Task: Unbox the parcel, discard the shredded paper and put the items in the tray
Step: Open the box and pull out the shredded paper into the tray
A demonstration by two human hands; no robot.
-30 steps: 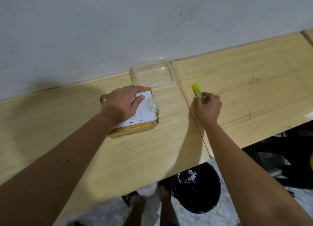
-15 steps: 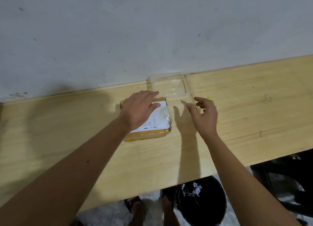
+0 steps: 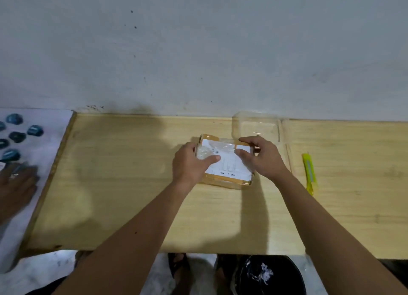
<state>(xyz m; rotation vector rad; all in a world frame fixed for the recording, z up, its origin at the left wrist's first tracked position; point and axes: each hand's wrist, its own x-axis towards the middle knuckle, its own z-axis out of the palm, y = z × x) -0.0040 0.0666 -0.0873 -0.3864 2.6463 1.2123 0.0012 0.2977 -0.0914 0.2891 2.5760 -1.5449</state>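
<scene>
A small brown cardboard parcel (image 3: 225, 162) with a white label and clear tape lies on the wooden table (image 3: 132, 184). My left hand (image 3: 191, 163) grips its left side, thumb on the top. My right hand (image 3: 261, 156) holds its right far corner, fingers curled over the top edge. Just behind the parcel, against the wall, stands a clear plastic tray (image 3: 257, 127). A yellow box cutter (image 3: 309, 173) lies on the table to the right of my right hand, apart from it.
A black bin (image 3: 269, 277) with bits of white paper stands on the floor under the table's front edge. At far left, another person's hand (image 3: 15, 184) rests on a white surface with several dark blue objects (image 3: 15, 138). My feet show beneath the table.
My right hand let go of the yellow cutter, left it on the table and came over to the parcel's right side. My left hand shifted from the parcel's top to its left side.
</scene>
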